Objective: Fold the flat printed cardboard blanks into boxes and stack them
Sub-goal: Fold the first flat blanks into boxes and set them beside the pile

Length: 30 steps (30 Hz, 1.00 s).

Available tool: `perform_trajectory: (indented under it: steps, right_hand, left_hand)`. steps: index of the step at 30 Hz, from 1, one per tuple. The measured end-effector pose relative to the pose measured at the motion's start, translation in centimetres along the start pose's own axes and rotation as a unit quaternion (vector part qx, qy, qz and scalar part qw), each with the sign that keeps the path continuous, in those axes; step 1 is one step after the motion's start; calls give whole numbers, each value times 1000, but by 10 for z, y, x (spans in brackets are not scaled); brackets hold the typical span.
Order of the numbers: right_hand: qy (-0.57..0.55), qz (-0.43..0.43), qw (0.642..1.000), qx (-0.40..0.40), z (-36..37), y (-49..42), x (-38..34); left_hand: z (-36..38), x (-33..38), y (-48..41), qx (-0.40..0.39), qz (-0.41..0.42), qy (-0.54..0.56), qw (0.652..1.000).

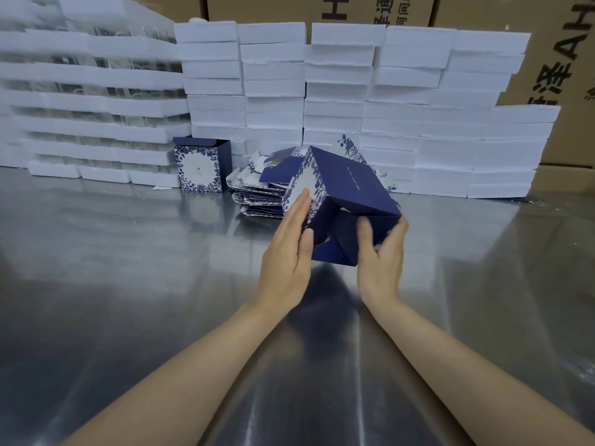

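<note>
box [346, 191] – tilted, above tabletop [128, 284] | left hand [286, 252] flat, fingers straight against its printed side | right hand [381, 252] grips bottom flap | blanks [257, 194] piled behind – folded box [201, 167] upright left

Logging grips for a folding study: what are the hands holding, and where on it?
A half-folded blue box. The left hand presses flat on its floral side; the right hand grips the bottom flaps at the lower right corner.

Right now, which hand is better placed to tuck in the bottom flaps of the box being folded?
The right hand. Its fingers already curl around the open flaps of the half-folded blue box, thumb on a flap. The left hand lies flat against the printed side, steadying it.
</note>
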State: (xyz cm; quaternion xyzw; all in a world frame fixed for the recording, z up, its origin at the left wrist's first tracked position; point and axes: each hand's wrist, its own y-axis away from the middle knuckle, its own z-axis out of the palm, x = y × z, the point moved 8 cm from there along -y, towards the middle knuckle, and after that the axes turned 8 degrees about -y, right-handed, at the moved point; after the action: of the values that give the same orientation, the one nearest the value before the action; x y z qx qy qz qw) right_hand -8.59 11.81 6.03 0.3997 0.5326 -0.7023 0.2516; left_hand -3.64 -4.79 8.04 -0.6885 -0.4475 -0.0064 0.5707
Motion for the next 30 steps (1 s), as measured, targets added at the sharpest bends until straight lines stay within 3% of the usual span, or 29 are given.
perform_trajectory:
  steps: [6, 11, 15, 19, 21, 23, 26, 28, 30]
  right_hand:
    - [-53, -47, 997, -8, 1, 2, -8]
    - [-59, -70, 993, -72, 14, 5, -17]
    - [-74, -103, 990, -63, 8, 3, -23]
    - [-62, -149, 982, -94, 11, 4, -22]
    - [-20, -123, 989, -84, 13, 0, -12]
    - [12, -65, 996, -54, 8, -8, 2]
    - [6, 99, 995, 9, -7, -18, 39]
    - [-24, 178, 984, 19, -11, -17, 52]
    - [-56, 175, 983, -9, -6, -16, 46]
  left_hand:
    - [2, -11, 0, -4, -57, 57, 997]
    - [2, -22, 2, 5, -115, 94, 989]
    - [-2, -20, 1, -5, -94, 120, 988]
    - [-11, -6, -3, 35, -9, 94, 995]
    - [-21, -13, -3, 89, -26, 96, 991]
    - [-27, -30, 0, 143, -106, 161, 971]
    - [-31, -48, 5, 186, -174, 151, 955]
    - [-28, -59, 1, 170, -203, 114, 958]
    - [-15, -75, 0, 110, -245, 99, 958]
